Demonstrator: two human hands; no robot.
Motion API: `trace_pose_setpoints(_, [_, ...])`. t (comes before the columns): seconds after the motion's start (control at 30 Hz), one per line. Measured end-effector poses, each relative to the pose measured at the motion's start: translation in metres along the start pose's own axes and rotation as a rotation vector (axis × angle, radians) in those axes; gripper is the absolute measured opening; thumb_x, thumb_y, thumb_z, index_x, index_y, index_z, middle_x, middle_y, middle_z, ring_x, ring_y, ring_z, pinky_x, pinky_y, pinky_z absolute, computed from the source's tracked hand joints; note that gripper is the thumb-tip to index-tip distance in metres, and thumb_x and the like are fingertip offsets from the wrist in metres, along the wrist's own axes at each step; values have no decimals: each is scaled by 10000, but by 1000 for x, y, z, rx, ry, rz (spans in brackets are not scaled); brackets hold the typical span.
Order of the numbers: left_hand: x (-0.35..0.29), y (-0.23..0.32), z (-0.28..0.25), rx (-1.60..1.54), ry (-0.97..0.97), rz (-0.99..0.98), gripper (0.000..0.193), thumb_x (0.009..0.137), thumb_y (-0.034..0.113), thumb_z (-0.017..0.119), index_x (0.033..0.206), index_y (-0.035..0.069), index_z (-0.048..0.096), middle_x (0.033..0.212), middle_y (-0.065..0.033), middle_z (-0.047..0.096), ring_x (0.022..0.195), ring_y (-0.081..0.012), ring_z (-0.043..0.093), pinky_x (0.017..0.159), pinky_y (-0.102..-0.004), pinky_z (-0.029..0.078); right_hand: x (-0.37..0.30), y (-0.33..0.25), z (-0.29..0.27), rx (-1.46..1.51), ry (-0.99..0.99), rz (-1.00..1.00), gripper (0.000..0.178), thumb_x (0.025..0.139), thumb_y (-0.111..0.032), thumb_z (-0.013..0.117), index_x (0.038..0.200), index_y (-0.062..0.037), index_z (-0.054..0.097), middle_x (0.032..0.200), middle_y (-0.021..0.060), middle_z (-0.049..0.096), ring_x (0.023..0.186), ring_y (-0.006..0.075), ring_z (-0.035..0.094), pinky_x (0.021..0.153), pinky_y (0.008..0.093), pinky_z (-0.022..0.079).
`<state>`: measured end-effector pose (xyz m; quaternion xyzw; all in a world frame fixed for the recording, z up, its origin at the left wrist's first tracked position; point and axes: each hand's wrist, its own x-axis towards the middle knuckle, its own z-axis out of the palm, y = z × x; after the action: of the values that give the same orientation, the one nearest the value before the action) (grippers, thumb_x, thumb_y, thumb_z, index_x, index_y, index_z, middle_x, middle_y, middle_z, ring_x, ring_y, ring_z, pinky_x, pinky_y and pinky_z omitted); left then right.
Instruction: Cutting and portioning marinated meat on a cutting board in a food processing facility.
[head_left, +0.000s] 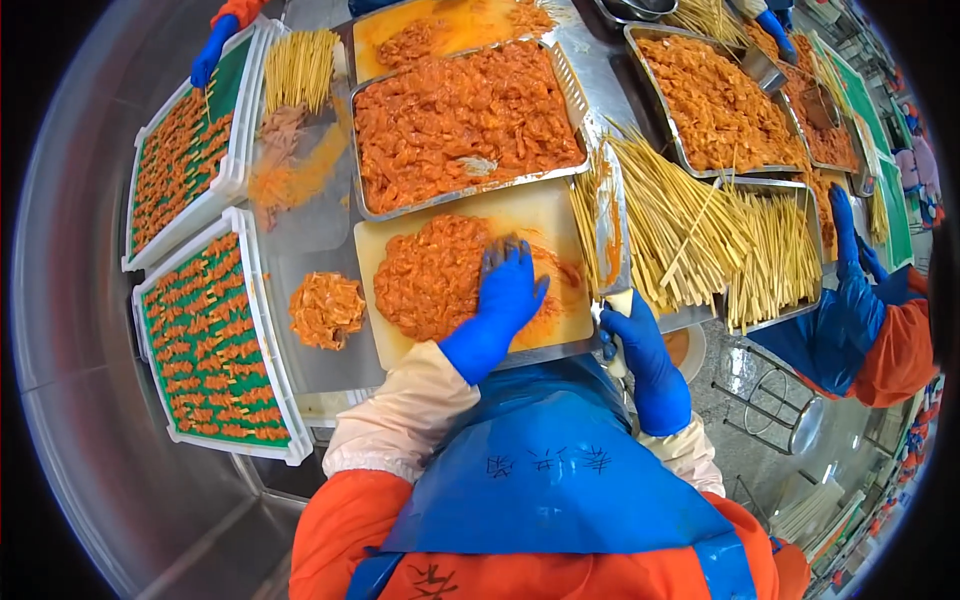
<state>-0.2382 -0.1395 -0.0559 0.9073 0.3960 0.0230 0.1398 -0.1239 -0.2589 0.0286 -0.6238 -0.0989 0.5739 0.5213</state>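
My left hand [508, 298], in a blue glove smeared at the fingertips, lies with stretched fingers against the right side of a pile of orange marinated meat pieces [432, 275]. The pile rests on a pale cutting board [375, 350]. My right hand [645, 355], also gloved in blue, is closed around the white handle of a knife [612, 240]. Its broad, sauce-smeared blade points away from me, beside the board and along the bamboo skewers [680, 225]. Left of the board sits a smaller clump of meat [327, 310].
Beyond the board stands a metal tray heaped with meat [465, 125]. White trays of skewered meat [215, 345] line the left. More skewers [775, 255] and another meat tray [715, 105] are on the right. Co-workers' gloved hands [208, 58] show at far left and right [845, 225].
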Motion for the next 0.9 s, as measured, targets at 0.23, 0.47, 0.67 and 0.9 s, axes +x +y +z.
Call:
trace_pose_setpoints(0.23, [5,38,-6,-234,9,315,212,639,167,443,835,89,458,881,-106,423,884,-261,380,773,-376,280,1,-5,6,-8,42,-22,250,617,-47,437,859,-22,382,581,30,408,419,84,399,325,184,309])
trace_pose_setpoints(0.47, [-11,-5,-3,122,127,160,112,620,94,401,711,80,466,766,-98,442,789,-242,421,752,-412,298,-2,1,3,-37,58,-28,223,614,-44,436,831,-17,393,545,44,414,398,92,399,312,188,312])
trace_pose_setpoints(0.67, [-47,34,20,227,43,464,357,665,107,353,1021,94,369,1099,-94,328,1067,-234,246,853,-470,141,-6,-4,15,-33,63,22,240,608,-34,436,839,-27,372,527,43,396,392,96,395,310,194,306])
trace_pose_setpoints(0.9, [-50,-45,-8,447,-49,407,364,702,139,328,1065,119,327,1150,-32,275,1082,-191,231,849,-499,108,-10,-2,16,-34,116,-6,228,612,-42,449,828,-15,379,532,52,414,405,107,414,312,195,318])
